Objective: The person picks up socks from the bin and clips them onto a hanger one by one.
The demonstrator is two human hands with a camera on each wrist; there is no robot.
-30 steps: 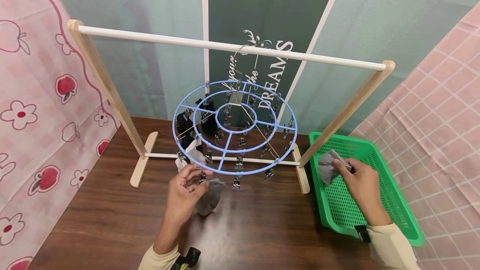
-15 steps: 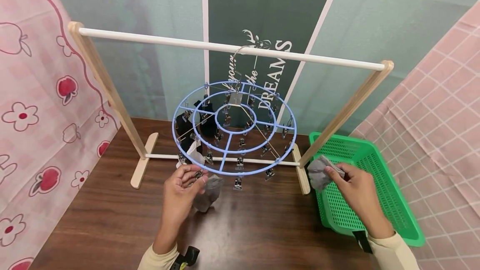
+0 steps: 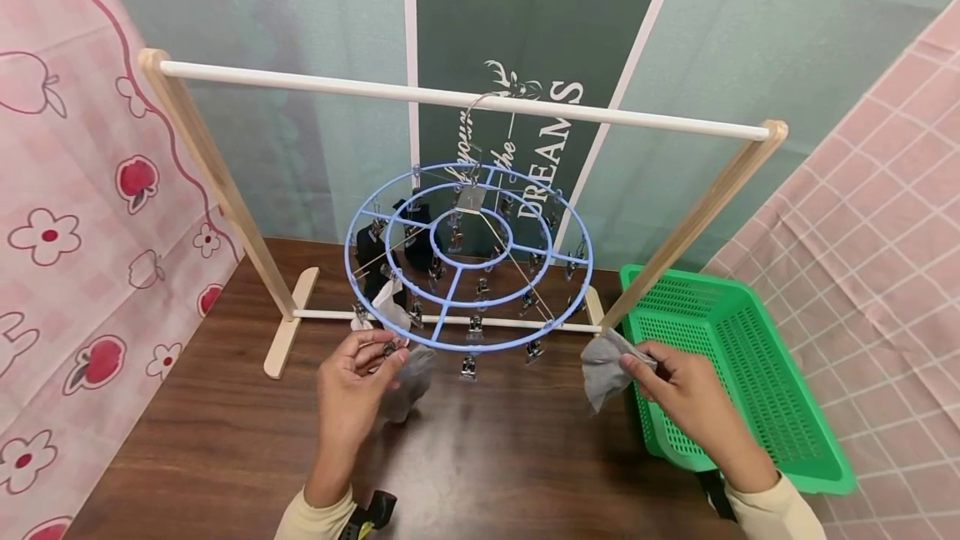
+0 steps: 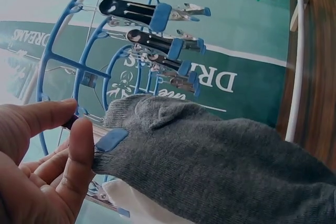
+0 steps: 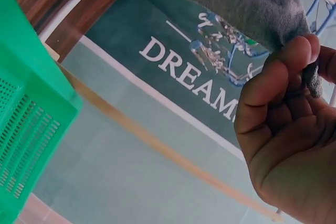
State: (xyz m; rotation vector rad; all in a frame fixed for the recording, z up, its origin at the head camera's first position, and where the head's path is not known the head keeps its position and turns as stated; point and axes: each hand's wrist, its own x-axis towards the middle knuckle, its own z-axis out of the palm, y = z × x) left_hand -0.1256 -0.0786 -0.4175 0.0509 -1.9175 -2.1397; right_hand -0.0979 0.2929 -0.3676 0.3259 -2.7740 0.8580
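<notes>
In the head view my left hand (image 3: 347, 402) is at the near left rim of a round blue clip hanger (image 3: 472, 347). Its thumb and finger pinch a metal clip with blue tips (image 4: 112, 139), as the left wrist view shows. That clip's tip lies on the cuff of a dark grey sock (image 4: 210, 156) hanging beside the hand. My right hand (image 3: 693, 394) holds a second grey sock (image 3: 606, 369) by one end, left of the green basket. Beyond the left hand, a white sock (image 3: 390, 304) and black socks (image 3: 417, 247) hang from the hanger.
The hanger hooks onto the white top bar (image 3: 337, 86) of a wooden rack on a brown table (image 3: 510, 457). Several other clips dangle around its rings. A green basket (image 3: 750, 340) stands at the right, beside the rack's right post (image 3: 697, 223).
My right hand has carried its grey sock leftward from over the basket towards the hanger. The left hand has shifted slightly left and stays on the clip.
</notes>
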